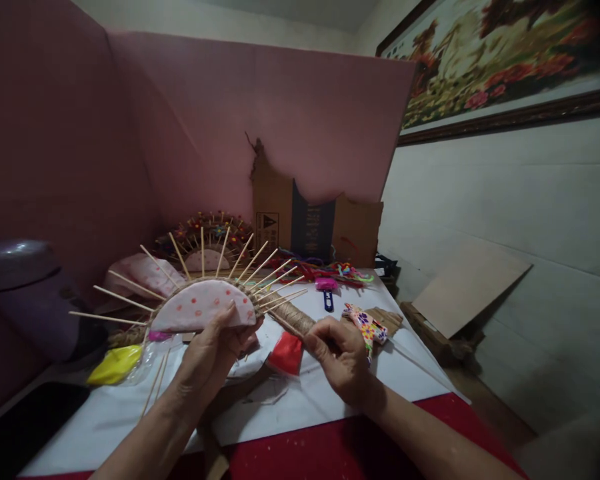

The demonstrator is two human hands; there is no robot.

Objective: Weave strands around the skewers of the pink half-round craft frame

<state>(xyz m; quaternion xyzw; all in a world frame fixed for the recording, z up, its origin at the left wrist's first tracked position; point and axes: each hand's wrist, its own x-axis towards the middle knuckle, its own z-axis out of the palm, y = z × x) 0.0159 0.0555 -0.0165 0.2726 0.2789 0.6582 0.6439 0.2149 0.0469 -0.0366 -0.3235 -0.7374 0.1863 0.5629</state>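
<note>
My left hand (220,340) is closed on a half-round piece (203,305) covered in pale cloth with reddish dots, thumb on its front. Thin wooden sticks (223,252) fan out from its curved edge, where brown twine runs around their bases. My right hand (343,360) has its fingers curled at the near end of a roll of jute twine (290,313); its fingertips are partly hidden. Below the roll lies a red packet (286,353). To the right of my right hand is a flower-patterned piece (367,327) on torn cardboard.
A finished-looking half-round piece with coloured flowers (207,257) stands at the back, near torn cardboard (275,200). Colourful cords (325,267) and a blue cutter (329,300) lie before it. A yellow packet (115,365) and black object (35,427) are at left.
</note>
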